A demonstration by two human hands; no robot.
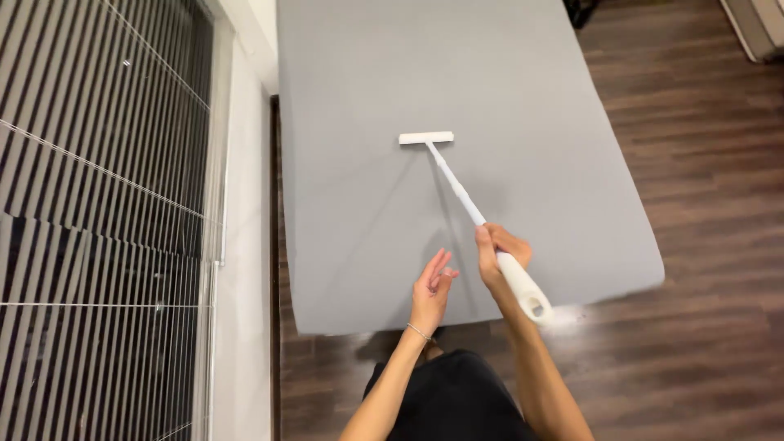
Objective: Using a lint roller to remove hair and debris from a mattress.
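A long white plastic-handled lint roller [469,208] is laid with its short white roller head [426,138] flat on the grey fabric-covered mattress [523,98], near the middle of the surface and well away from the near edge. The long axis is seen to run from the head back and to the right, toward the near right corner, where the thick grip end passes over the near edge. The right hand [500,255] is closed around the handle just above that grip. The left hand [433,282] is held empty beside it, fingers loosely spread, over the near edge. The head therefore lies ahead and slightly left of both hands. White window bars [98,220] stand along the left side; dark wooden floor [702,245] lies to the right.
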